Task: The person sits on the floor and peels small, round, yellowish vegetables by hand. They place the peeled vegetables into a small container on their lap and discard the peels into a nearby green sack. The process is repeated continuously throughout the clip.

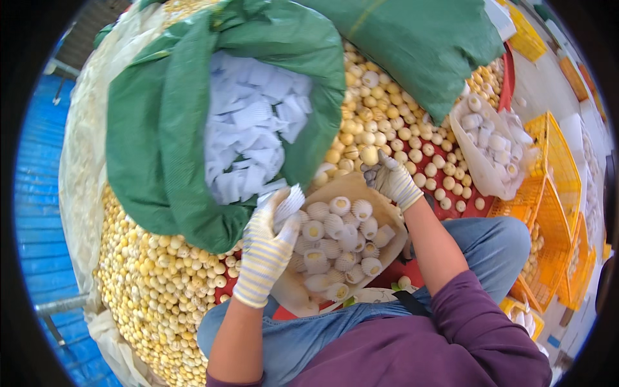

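Observation:
My left hand, in a striped knit work glove, grips a white foam net sleeve. Just beyond it, a green woven sack lies open, with many flat foam net sleeves inside. My right hand, gloved the same way, holds a round pale-yellow melon-like fruit at its fingertips, above a heap of such fruit. Between my hands sits an open bag of fruit in foam net sleeves.
A second green sack lies across the far heap. To the right are a clear plastic bag of sleeved fruit and orange plastic crates. More loose fruit covers the left side, beside plastic sheeting and a metal bar.

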Action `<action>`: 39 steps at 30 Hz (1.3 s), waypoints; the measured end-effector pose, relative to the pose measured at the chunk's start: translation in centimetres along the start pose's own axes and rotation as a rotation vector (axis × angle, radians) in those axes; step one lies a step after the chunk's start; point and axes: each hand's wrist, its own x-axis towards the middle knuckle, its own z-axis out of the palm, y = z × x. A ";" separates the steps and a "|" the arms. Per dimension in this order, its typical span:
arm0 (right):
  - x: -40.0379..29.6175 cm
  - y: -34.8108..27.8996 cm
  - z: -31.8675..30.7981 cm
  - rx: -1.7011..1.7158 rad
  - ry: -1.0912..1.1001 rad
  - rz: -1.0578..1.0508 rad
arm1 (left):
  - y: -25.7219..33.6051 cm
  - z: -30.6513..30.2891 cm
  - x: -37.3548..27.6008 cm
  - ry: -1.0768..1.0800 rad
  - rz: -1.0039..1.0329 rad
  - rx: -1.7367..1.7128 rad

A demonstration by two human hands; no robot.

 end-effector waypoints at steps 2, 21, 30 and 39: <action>-0.3 1.8 5.7 0.029 -0.148 0.058 | 0.1 -0.3 -0.2 0.044 0.067 0.038; -7.9 6.7 19.7 -0.365 -0.229 -0.163 | 2.1 -3.7 -3.4 -0.219 0.049 -0.940; -8.8 6.8 22.8 -0.343 -0.364 -0.219 | 2.2 -3.5 -4.0 -0.340 0.064 -0.970; -11.9 7.6 25.6 -1.405 -0.038 -0.844 | 1.1 -1.5 -1.6 -0.059 0.108 -0.272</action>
